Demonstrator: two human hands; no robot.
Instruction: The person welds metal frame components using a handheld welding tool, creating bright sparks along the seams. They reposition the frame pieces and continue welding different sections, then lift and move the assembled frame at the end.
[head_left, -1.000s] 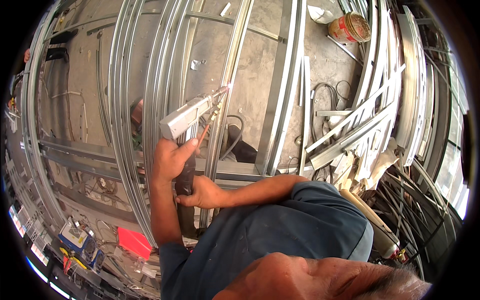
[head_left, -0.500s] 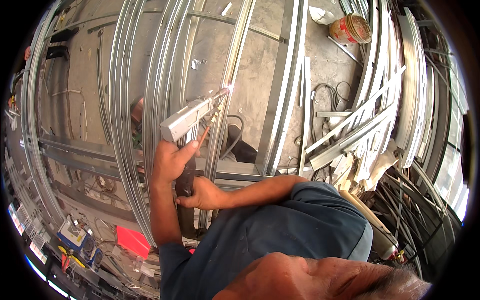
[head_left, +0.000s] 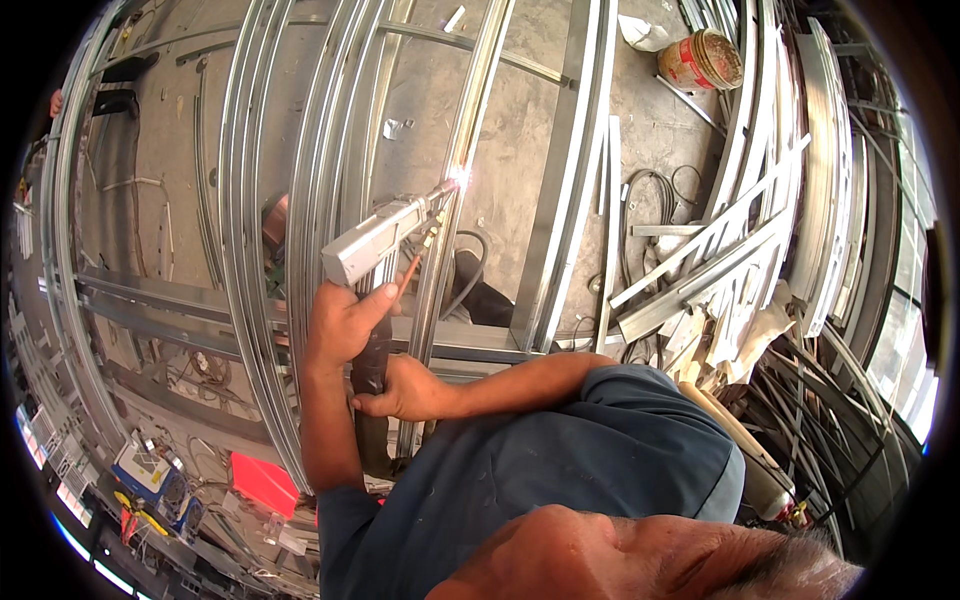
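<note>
The step in hand looks like welding a joint: the nozzle of a silver welding gun (head_left: 375, 240) points to the far right and meets a slim metal rail (head_left: 478, 90), where a bright glow (head_left: 460, 178) burns. The gun lies above the frame, between a bundle of long rails (head_left: 325, 110) on its left and a broad metal beam (head_left: 568, 190) on its right. In my judgement, the next move calls for a steady tip and an even angle along the seam, since a slip could leave the weld off its line.

The left hand (head_left: 345, 322) is closed around the grip just beneath the gun's body, thumb laid across it; whether a finger presses a trigger is hidden. The right hand (head_left: 415, 388) wraps the dark lower handle (head_left: 370, 362), nearer the person, its thumb on the near side and its other fingers mostly out of sight. Neither hand touches the glowing rail.
</note>
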